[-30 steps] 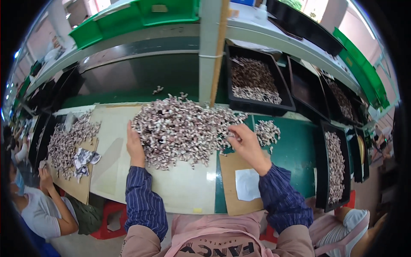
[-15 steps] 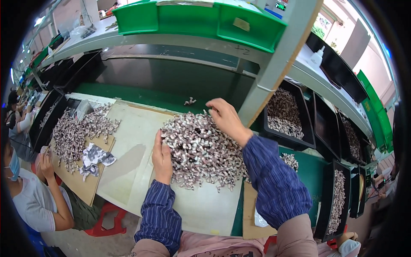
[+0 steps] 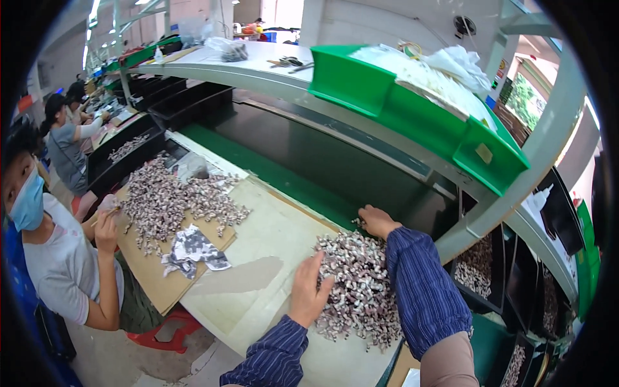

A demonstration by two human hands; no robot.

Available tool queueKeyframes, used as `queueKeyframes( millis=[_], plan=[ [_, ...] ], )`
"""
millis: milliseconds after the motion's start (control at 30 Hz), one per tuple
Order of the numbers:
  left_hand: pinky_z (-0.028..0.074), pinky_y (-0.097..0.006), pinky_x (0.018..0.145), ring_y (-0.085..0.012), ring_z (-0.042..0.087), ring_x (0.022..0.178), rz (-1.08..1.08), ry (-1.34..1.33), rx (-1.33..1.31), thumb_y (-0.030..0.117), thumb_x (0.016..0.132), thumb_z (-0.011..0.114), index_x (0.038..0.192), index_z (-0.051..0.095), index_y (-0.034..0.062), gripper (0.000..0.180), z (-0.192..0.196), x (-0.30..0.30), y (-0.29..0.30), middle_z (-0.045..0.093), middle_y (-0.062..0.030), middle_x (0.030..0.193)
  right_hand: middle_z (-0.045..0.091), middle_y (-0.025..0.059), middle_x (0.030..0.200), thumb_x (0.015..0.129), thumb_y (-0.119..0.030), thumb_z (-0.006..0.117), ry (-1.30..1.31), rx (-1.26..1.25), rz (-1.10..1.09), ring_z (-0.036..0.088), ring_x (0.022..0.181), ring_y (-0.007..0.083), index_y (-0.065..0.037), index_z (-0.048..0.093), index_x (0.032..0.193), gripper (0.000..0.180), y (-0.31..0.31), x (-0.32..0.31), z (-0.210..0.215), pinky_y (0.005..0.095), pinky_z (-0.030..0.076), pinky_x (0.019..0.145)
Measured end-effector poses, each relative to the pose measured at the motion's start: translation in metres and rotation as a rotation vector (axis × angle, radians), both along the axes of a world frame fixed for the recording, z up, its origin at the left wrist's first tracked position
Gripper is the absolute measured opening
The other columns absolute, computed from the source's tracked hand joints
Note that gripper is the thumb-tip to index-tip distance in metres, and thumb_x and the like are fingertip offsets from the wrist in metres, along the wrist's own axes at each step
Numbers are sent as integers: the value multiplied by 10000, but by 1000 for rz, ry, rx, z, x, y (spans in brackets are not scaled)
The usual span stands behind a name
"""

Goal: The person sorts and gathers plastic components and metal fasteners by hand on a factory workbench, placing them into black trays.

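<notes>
A large heap of small knobbly grey, white and brownish pieces (image 3: 358, 284) lies on the pale board (image 3: 258, 222) before me. My left hand (image 3: 311, 290) rests against the heap's left side, fingers stretched out and holding nothing. At the heap's far edge, beside the green strip (image 3: 309, 206), my right hand (image 3: 377, 221) has its fingers bent round a small grey-white piece (image 3: 356, 221), which partly sticks out at the fingertips. The exact kind of these pieces is too small to make out.
A masked co-worker (image 3: 71, 258) sits at the left by another heap (image 3: 161, 193) and a grey-white cloth (image 3: 193, 251). Green bins (image 3: 412, 106) stand on the shelf above. A slanting post (image 3: 490, 219) and black trays (image 3: 496, 264) are close on my right.
The view has swung left, so the bench appears farther right. My right hand has closed on the stray piece that lay beyond the heap. My left hand stays at the heap's left side.
</notes>
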State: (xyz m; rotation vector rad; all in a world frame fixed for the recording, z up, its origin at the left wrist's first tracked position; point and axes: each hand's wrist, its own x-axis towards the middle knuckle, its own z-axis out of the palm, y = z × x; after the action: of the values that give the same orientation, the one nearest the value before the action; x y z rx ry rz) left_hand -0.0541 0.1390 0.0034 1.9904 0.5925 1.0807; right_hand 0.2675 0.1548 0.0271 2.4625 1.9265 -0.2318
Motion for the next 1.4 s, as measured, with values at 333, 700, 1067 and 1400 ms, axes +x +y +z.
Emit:
queueKeyframes(
  millis=[333, 700, 1067, 1400],
  plan=[
    [373, -493, 1099, -444, 493, 1260, 17, 12, -11, 309, 977, 609, 1426, 477, -7, 564, -4, 6, 1, 564, -258, 1345, 714, 182, 968, 852, -172, 692, 218, 211, -121, 689, 930, 375, -30, 651, 1024, 227, -23, 4, 44, 458, 531, 796],
    [374, -491, 1093, -446, 495, 1255, 35, -51, 20, 309, 981, 601, 1443, 452, -13, 582, -3, 8, -2, 564, -268, 1343, 657, 19, 774, 911, -142, 717, 749, 11, 134, 573, 729, 95, -21, 664, 927, 133, -120, -82, 132, 296, 485, 672],
    [377, -494, 1093, -451, 497, 1260, 47, -32, 21, 338, 978, 598, 1440, 451, -26, 606, -7, 1, -7, 552, -278, 1356, 622, 16, 686, 914, -106, 662, 735, 193, -190, 584, 650, 84, 31, 698, 904, 142, -134, -66, 91, 272, 486, 610],
    [340, -457, 1140, -396, 482, 1316, 40, -14, -69, 198, 955, 623, 1435, 479, -29, 551, -24, 5, 4, 534, -235, 1420, 692, 152, 841, 900, -183, 682, 461, 360, 5, 665, 768, 242, -7, 682, 981, 194, -125, -64, 60, 381, 528, 715]
  ],
)
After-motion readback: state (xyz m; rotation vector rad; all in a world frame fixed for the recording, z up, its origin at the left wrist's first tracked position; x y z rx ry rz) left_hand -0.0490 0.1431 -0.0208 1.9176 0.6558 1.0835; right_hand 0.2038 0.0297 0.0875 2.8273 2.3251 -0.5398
